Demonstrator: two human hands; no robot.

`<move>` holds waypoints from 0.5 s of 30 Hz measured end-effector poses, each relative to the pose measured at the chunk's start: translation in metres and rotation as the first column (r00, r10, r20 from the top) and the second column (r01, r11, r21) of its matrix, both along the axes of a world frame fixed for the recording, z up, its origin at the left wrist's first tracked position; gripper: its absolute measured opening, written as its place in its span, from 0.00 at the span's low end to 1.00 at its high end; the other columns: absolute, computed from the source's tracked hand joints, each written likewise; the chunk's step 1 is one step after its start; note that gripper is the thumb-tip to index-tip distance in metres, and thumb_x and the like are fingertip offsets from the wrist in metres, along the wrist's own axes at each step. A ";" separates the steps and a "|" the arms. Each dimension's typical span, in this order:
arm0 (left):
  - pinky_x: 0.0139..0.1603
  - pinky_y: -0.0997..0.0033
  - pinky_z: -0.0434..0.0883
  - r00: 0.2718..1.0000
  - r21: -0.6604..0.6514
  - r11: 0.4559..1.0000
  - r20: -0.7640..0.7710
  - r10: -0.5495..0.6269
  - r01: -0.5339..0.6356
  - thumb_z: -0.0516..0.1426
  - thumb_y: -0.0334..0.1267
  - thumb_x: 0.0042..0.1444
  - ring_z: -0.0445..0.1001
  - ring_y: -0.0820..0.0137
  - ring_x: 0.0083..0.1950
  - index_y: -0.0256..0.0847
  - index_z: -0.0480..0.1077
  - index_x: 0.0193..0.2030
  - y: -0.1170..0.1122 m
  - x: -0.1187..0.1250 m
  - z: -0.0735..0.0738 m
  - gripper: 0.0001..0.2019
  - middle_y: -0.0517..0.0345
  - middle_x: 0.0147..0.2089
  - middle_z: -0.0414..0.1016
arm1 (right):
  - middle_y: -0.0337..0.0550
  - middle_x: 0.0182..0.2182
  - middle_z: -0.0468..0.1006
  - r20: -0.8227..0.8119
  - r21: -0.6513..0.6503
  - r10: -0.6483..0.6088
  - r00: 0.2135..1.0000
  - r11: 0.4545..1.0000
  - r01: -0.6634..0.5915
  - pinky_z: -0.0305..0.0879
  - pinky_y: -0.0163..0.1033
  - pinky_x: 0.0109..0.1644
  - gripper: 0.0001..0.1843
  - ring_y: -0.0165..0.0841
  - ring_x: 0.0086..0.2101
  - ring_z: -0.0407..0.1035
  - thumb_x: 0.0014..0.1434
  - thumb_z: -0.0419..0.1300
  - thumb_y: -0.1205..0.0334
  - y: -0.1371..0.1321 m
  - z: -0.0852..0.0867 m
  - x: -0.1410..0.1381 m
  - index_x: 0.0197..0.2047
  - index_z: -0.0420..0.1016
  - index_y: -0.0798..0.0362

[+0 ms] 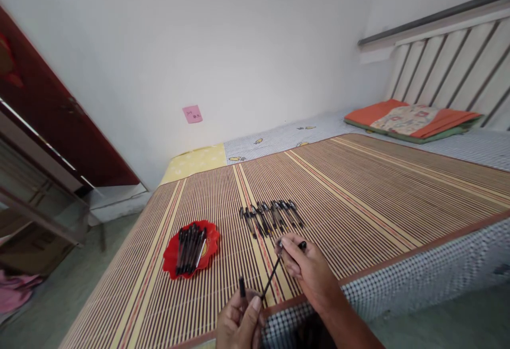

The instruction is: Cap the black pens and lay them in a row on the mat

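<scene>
The pen (273,277) is thin and dark, and it slants between the two hands, just above the near edge of the bed (418,280). The right hand (308,269) reaches out from the lower right, with the arm coming up from the bottom of the picture. Its fingers are curled and pinch the top part of the pen, with a small dark end piece (303,244) poking out past the fingertips. The left hand (239,322) sits low, close to the body, with the thumb up. It is closed around a short dark cap (242,287) that sticks up from the fist, and its thumb touches the lower tip of the pen.

A striped bamboo mat (358,189) covers the bed. On the mat, just past the right hand, lies a row of pens (271,216) side by side. To the left of the row sits a red plate (171,258) with a bunch of dark pens (190,245) piled in it. Far back by the headboard rests an orange pillow (410,119). A pink note (192,113) is stuck on the white wall.
</scene>
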State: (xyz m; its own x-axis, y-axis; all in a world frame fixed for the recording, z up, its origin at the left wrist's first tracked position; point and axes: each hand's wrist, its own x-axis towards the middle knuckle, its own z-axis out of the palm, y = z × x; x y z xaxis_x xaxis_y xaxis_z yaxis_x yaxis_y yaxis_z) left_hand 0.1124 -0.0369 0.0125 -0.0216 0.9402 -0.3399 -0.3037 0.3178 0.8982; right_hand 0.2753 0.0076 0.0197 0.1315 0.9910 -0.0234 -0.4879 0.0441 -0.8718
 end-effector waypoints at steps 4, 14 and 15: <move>0.17 0.83 0.51 0.998 0.013 0.999 0.041 0.049 -0.050 0.74 0.56 0.31 0.55 0.84 0.16 0.34 0.75 0.30 -0.001 0.002 0.004 0.28 0.68 0.16 0.65 | 0.28 0.16 0.55 0.047 0.011 0.050 0.998 0.999 -0.051 0.40 0.32 0.20 0.19 0.21 0.17 0.44 0.58 0.66 0.45 0.000 0.000 0.002 0.31 0.75 0.54; 0.17 0.86 0.48 0.996 0.019 0.998 0.062 0.065 -0.066 0.74 0.55 0.31 0.50 0.87 0.16 0.36 0.74 0.29 -0.001 0.001 -0.004 0.27 0.70 0.15 0.63 | 0.29 0.17 0.58 0.095 0.045 0.029 0.995 0.998 -0.033 0.41 0.32 0.20 0.18 0.22 0.18 0.45 0.58 0.65 0.45 0.000 0.000 0.003 0.32 0.75 0.54; 0.17 0.86 0.48 0.996 0.027 0.997 0.060 0.065 -0.066 0.74 0.55 0.32 0.50 0.87 0.15 0.36 0.74 0.29 -0.001 0.001 -0.004 0.27 0.70 0.15 0.64 | 0.28 0.17 0.56 0.123 0.050 0.032 0.992 0.998 -0.038 0.41 0.32 0.20 0.19 0.22 0.18 0.45 0.59 0.64 0.45 -0.001 0.001 0.003 0.32 0.76 0.54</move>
